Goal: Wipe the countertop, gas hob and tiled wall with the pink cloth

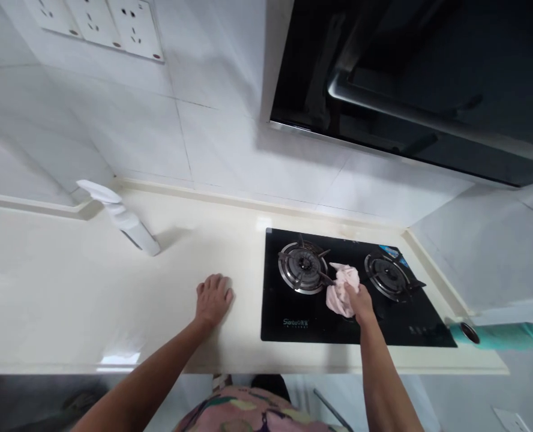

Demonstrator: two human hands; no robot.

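My right hand [358, 300] is closed around a crumpled pale pink cloth [341, 292], pressed on the black glass gas hob [311, 309] between its two burners. Just left of the cloth is the left burner [303, 267] with its dark pan supports; the right burner [386, 275] lies beyond it on the other side. My left hand [213, 299] rests palm down on the cream countertop [176, 318], left of the hob, with its fingers slightly bent and apart and nothing in it.
A white spray-bottle-shaped object [129, 223] stands on the counter at the left. A teal cylinder [500, 335] lies by the hob's right end. Above hangs a black range hood [406, 72] with a metal bar. Wall sockets [93, 24] are at the upper left.
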